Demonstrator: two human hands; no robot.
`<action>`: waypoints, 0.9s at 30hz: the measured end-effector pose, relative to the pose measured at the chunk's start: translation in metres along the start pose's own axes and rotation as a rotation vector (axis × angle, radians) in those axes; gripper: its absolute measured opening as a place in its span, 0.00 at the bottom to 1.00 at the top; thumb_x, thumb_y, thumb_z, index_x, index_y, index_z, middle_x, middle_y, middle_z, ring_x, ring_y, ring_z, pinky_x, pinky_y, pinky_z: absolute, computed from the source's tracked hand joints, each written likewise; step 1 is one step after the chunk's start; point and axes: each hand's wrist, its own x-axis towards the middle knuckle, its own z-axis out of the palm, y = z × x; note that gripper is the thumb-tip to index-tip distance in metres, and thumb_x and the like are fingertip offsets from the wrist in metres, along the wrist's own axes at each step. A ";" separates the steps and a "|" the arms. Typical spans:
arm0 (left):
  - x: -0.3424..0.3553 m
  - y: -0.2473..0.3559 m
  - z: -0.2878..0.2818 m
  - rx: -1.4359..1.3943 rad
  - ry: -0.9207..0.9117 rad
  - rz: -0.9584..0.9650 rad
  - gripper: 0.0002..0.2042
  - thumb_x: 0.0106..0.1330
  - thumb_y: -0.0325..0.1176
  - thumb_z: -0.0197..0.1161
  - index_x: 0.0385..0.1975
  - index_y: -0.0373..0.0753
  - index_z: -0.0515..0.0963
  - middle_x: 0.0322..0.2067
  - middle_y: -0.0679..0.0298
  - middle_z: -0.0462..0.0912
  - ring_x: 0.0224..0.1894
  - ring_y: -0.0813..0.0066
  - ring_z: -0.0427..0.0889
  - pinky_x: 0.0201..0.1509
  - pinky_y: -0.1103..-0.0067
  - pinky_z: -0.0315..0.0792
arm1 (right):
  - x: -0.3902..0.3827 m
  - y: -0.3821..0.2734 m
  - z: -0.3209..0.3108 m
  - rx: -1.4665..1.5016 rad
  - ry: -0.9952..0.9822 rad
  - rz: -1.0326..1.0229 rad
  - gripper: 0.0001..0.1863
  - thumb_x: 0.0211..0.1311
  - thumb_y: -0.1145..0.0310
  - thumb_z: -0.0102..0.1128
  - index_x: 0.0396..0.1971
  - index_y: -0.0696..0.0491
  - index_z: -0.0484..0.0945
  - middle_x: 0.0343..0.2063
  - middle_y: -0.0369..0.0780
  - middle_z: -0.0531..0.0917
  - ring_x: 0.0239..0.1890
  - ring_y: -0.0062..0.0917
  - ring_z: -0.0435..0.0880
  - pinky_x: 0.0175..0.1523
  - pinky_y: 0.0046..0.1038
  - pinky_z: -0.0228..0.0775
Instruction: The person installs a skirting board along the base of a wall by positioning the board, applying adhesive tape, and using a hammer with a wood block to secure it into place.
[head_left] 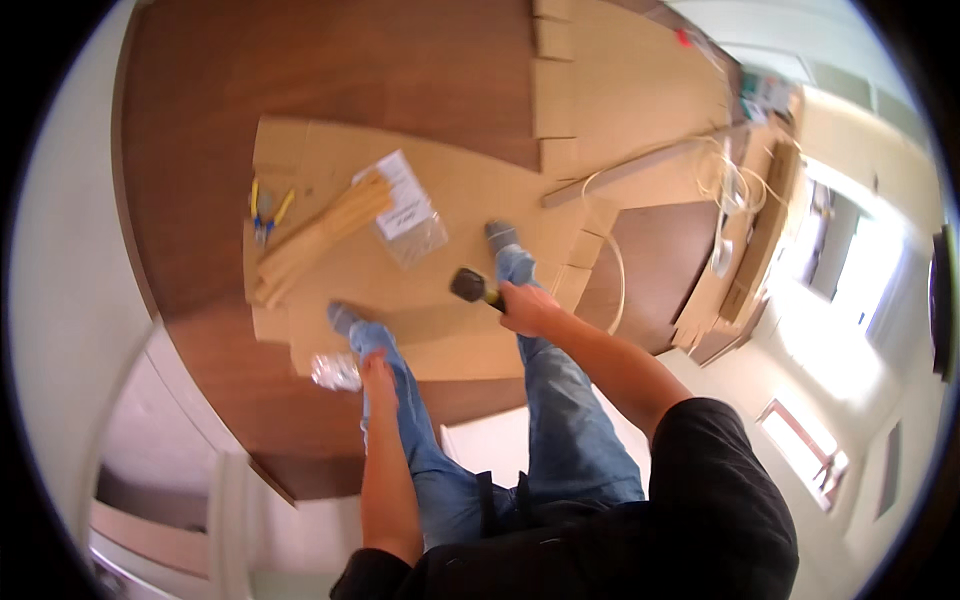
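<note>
My right hand (531, 309) is closed around the handle of a mallet-like tool (467, 284), with a dark blocky head and a yellow band below it. It is held above a flattened cardboard sheet (440, 345). My left hand (376, 371) hangs beside my left leg, its fingers loose and nothing visible in them. On the cardboard lie a bundle of wooden strips (325, 232), a printed sheet (405, 197) by a clear plastic bag (418, 243), and yellow-and-blue pliers (268, 212). My socked feet stand on the same cardboard.
Crumpled clear plastic (336, 372) sits at the cardboard's near left edge. A long brown board (645, 166) rests on more cardboard (640, 80) at the far right. Pale cord (622, 265) loops over the brown wooden floor (330, 60). Long cardboard boxes (762, 235) stand along the right.
</note>
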 end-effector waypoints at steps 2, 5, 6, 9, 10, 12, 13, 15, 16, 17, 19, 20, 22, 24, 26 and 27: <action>-0.053 0.012 0.008 0.068 -0.034 -0.029 0.12 0.77 0.40 0.49 0.45 0.42 0.77 0.17 0.75 0.64 0.14 0.86 0.60 0.14 0.83 0.52 | -0.085 0.058 -0.031 0.224 0.173 0.059 0.23 0.54 0.65 0.63 0.50 0.59 0.75 0.35 0.54 0.86 0.42 0.46 0.88 0.47 0.46 0.78; -0.136 0.045 0.022 0.324 -0.199 0.098 0.09 0.76 0.37 0.52 0.40 0.42 0.79 0.18 0.75 0.65 0.14 0.86 0.60 0.14 0.83 0.52 | -0.223 0.124 -0.069 0.839 0.275 0.178 0.19 0.56 0.71 0.63 0.48 0.58 0.75 0.33 0.49 0.86 0.42 0.31 0.89 0.47 0.38 0.81; -0.162 0.066 0.031 0.410 -0.268 0.168 0.10 0.77 0.38 0.52 0.41 0.42 0.79 0.18 0.75 0.65 0.14 0.86 0.60 0.15 0.83 0.52 | -0.255 0.133 -0.078 0.879 0.319 0.145 0.19 0.56 0.71 0.63 0.48 0.58 0.75 0.33 0.49 0.86 0.42 0.31 0.89 0.47 0.38 0.81; -0.236 0.110 0.087 0.624 -0.344 0.125 0.13 0.78 0.41 0.51 0.42 0.41 0.80 0.18 0.77 0.65 0.15 0.87 0.59 0.15 0.82 0.52 | -0.356 0.152 -0.112 1.454 0.456 -0.047 0.21 0.55 0.72 0.66 0.50 0.58 0.78 0.33 0.47 0.86 0.41 0.31 0.88 0.49 0.31 0.80; -0.255 0.115 0.111 0.655 -0.430 0.072 0.15 0.79 0.43 0.51 0.43 0.41 0.80 0.17 0.77 0.63 0.14 0.87 0.59 0.15 0.82 0.51 | -0.385 0.145 -0.130 1.751 0.488 -0.225 0.18 0.57 0.71 0.67 0.47 0.56 0.76 0.32 0.45 0.85 0.39 0.32 0.87 0.51 0.35 0.80; -0.296 0.109 0.177 0.775 -0.570 0.007 0.16 0.80 0.46 0.51 0.44 0.41 0.81 0.17 0.78 0.61 0.14 0.87 0.58 0.15 0.82 0.51 | -0.429 0.166 -0.129 2.160 0.582 -0.553 0.16 0.60 0.71 0.68 0.45 0.53 0.72 0.29 0.41 0.82 0.35 0.31 0.86 0.56 0.42 0.78; -0.316 0.104 0.218 0.730 -0.657 -0.152 0.20 0.80 0.51 0.49 0.46 0.40 0.80 0.16 0.78 0.58 0.14 0.86 0.57 0.15 0.82 0.50 | -0.438 0.186 -0.126 2.256 0.625 -0.731 0.18 0.61 0.72 0.68 0.46 0.51 0.69 0.28 0.40 0.81 0.34 0.31 0.85 0.58 0.46 0.76; -0.355 0.105 0.280 0.657 -0.771 -0.342 0.29 0.78 0.62 0.45 0.51 0.40 0.79 0.15 0.78 0.54 0.14 0.85 0.55 0.16 0.82 0.49 | -0.464 0.206 -0.142 2.352 0.660 -0.819 0.16 0.62 0.71 0.65 0.45 0.50 0.69 0.26 0.38 0.78 0.31 0.30 0.82 0.59 0.48 0.75; -0.384 0.106 0.331 0.638 -0.834 -0.386 0.34 0.77 0.67 0.41 0.53 0.40 0.78 0.15 0.78 0.53 0.14 0.84 0.54 0.16 0.81 0.49 | -0.484 0.229 -0.161 2.427 0.661 -0.876 0.15 0.62 0.71 0.63 0.45 0.50 0.68 0.26 0.38 0.78 0.30 0.30 0.82 0.57 0.48 0.75; -0.417 0.104 0.382 0.617 -0.851 -0.409 0.36 0.75 0.70 0.39 0.55 0.41 0.77 0.15 0.78 0.53 0.14 0.83 0.55 0.17 0.81 0.50 | -0.504 0.258 -0.174 2.499 0.647 -0.930 0.15 0.62 0.70 0.61 0.46 0.50 0.68 0.25 0.38 0.77 0.29 0.29 0.81 0.56 0.47 0.76; -0.457 0.092 0.474 0.590 -0.915 -0.419 0.40 0.73 0.74 0.36 0.58 0.41 0.76 0.16 0.78 0.53 0.17 0.83 0.57 0.20 0.80 0.54 | -0.538 0.319 -0.190 2.460 0.890 -0.759 0.15 0.61 0.72 0.59 0.46 0.52 0.68 0.23 0.38 0.77 0.27 0.27 0.78 0.52 0.42 0.77; -0.504 0.090 0.524 0.618 -0.968 -0.383 0.37 0.75 0.71 0.39 0.57 0.42 0.75 0.16 0.78 0.54 0.18 0.83 0.58 0.20 0.82 0.53 | -0.540 0.362 -0.179 2.513 1.007 -0.714 0.14 0.62 0.72 0.58 0.45 0.52 0.68 0.22 0.38 0.77 0.26 0.27 0.78 0.51 0.42 0.77; -0.514 0.082 0.597 0.772 -0.947 -0.254 0.21 0.80 0.53 0.49 0.54 0.41 0.76 0.16 0.77 0.60 0.14 0.84 0.58 0.15 0.82 0.50 | -0.565 0.434 -0.174 2.567 1.345 -0.648 0.11 0.63 0.72 0.59 0.43 0.54 0.69 0.21 0.38 0.77 0.25 0.27 0.78 0.49 0.42 0.78; -0.568 0.089 0.679 1.121 -0.871 0.183 0.10 0.75 0.35 0.55 0.49 0.41 0.77 0.15 0.75 0.65 0.12 0.84 0.58 0.14 0.81 0.50 | -0.604 0.531 -0.146 2.393 1.767 -0.403 0.10 0.64 0.73 0.60 0.42 0.54 0.70 0.22 0.37 0.77 0.25 0.26 0.79 0.47 0.41 0.79; -0.613 0.106 0.741 0.961 -0.961 0.196 0.09 0.71 0.31 0.56 0.48 0.42 0.77 0.16 0.74 0.66 0.12 0.84 0.58 0.14 0.81 0.51 | -0.611 0.622 -0.081 2.084 1.997 -0.013 0.09 0.65 0.74 0.62 0.40 0.55 0.71 0.23 0.37 0.79 0.26 0.23 0.81 0.43 0.38 0.79; -0.632 0.121 0.766 0.915 -0.946 0.202 0.08 0.70 0.30 0.56 0.46 0.42 0.78 0.16 0.74 0.65 0.13 0.84 0.58 0.15 0.81 0.51 | -0.615 0.648 -0.047 1.967 1.996 0.166 0.08 0.64 0.74 0.64 0.38 0.56 0.72 0.25 0.37 0.80 0.28 0.22 0.82 0.41 0.36 0.78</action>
